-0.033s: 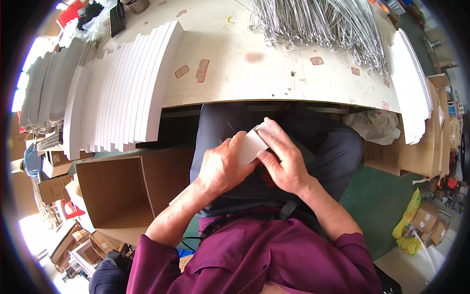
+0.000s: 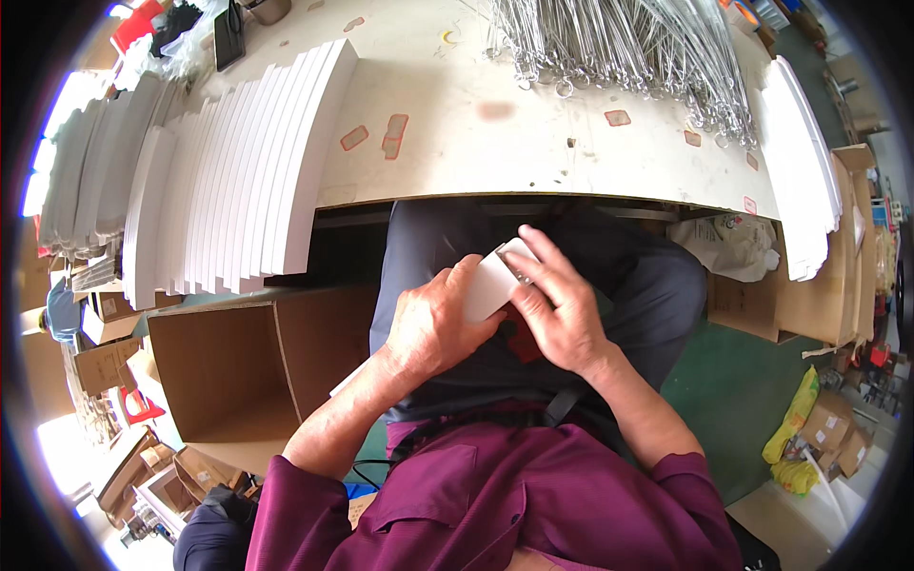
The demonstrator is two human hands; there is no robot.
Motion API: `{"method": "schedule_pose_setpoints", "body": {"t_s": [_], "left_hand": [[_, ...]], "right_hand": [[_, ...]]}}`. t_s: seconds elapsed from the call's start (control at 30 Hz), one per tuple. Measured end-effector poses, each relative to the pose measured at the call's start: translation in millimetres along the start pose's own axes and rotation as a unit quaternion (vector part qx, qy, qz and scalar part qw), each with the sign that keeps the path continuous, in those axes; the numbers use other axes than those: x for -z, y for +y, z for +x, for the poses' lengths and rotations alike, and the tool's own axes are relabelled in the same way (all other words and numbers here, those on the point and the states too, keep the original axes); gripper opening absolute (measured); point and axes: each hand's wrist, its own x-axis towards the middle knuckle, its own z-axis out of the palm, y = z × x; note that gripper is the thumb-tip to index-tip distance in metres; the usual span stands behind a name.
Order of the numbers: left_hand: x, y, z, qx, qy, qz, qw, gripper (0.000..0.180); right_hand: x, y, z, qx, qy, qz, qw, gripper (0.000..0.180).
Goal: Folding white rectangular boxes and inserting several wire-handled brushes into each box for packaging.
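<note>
Sitting low over the person's lap, a small white card is caught between both hands, just below the front edge of the tabletop. The left hand wraps its grip around the card's lower end, thumb laid along its face. The right hand pinches the upper corner, where a thin metal piece, possibly a wire clip, meets the card; it is too small to tell just how it sits. Something red shows beneath the hands, mostly hidden.

On the tabletop, a fanned stack of long white card strips leans on the left and a heap of wire hangers lies at the far right, with more white sheets off that edge. An open cardboard box stands by the left knee.

With no support under the card, a slip of either pinch would likely drop it to the floor, and pressing hard at the corner could crease it.
</note>
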Motion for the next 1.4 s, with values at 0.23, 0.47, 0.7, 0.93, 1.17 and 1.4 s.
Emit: {"method": "schedule_pose_setpoints", "body": {"t_s": [0.23,0.47,0.7,0.93,1.17,1.4], "left_hand": [[1,2,3,0.018,-0.014,-0.044,0.999,0.075],[5,12,8,0.055,-0.029,-0.086,0.994,0.07],[0,10,8,0.035,-0.003,-0.087,0.996,0.058],[-2,9,7,0.028,-0.025,-0.049,0.998,0.05],[-4,9,6,0.062,-0.03,-0.084,0.994,0.064],[-6,7,5,0.014,-0.028,-0.037,0.999,0.078]], "right_hand": [[9,-2,2,-0.047,-0.136,0.089,0.986,0.031],[4,-1,-2,-0.11,-0.076,0.176,0.975,0.029],[-6,-5,-2,-0.182,-0.01,0.222,0.958,0.026],[-18,-7,-2,-0.257,0.054,0.236,0.936,0.014],[-19,-9,-6,-0.033,0.066,0.005,0.997,0.017],[-30,-6,-5,-0.154,0.052,0.093,0.982,0.015]]}}
